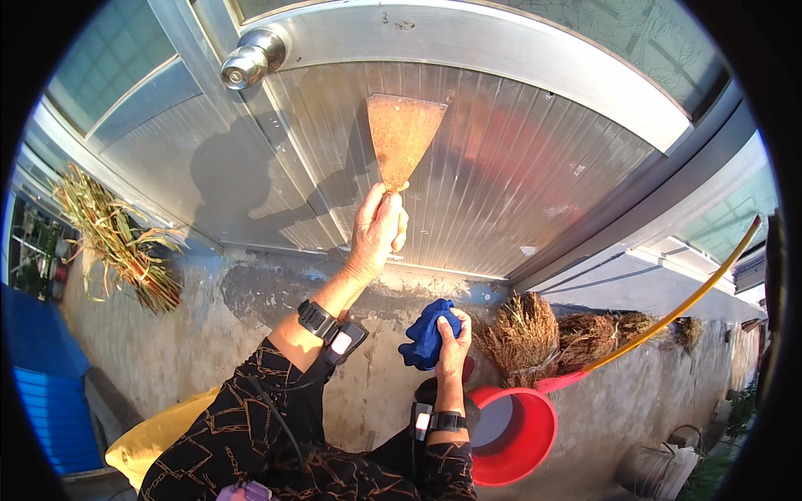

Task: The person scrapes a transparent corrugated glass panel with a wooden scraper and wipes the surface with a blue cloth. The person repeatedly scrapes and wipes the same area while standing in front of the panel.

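My left hand (376, 228) is raised in front of a metal door and grips a putty knife by its handle. The rusty, fan-shaped blade (404, 138) points up; whether it touches the ribbed door panel (489, 163) I cannot tell. Most of the handle is hidden in my fingers. Lower and to the right, my right hand (452, 341) holds a bunched blue cloth (428, 335). Just below that hand stands a red bucket (544, 432) with pale liquid (492, 423) visible inside.
A round doorknob (250, 59) juts out at upper left. Bundles of dried stalks stand at left (128, 244) and right (523, 341). A yellow pole (677, 313) with a red end leans beside the bucket. A grey pail (651, 466) and a yellow sack (160, 432) are lower down.
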Tool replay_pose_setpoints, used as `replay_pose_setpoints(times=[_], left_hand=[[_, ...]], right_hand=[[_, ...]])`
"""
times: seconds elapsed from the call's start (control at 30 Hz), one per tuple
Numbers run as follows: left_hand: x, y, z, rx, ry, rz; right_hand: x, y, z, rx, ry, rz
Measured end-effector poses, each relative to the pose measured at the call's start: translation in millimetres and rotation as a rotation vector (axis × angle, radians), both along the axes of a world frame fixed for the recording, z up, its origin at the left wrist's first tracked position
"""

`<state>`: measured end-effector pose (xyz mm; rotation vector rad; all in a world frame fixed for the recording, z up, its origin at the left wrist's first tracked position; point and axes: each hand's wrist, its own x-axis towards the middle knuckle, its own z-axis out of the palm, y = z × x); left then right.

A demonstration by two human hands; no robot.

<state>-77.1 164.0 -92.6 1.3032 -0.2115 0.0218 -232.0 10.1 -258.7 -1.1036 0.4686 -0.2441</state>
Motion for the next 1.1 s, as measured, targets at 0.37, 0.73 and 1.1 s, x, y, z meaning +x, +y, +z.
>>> replay_pose_setpoints(times=[0.37, 0.73, 1.1], left_hand=[[-17.4, 19.5, -19.0, 0.025, 0.021, -0.002], [-154.3, 106.2, -123.0, 0.295, 0.440, -0.160], [-150.2, 116.5, -166.5, 0.031, 0.476, -0.241]], right_hand=[[4.3, 4.7, -1.4, 0.091, 0.020, -0.021], [91.1, -1.5, 183.0, -0.085, -0.486, -0.180], [218.5, 59.4, 235.3, -1.263, -0.676, -0.290]])
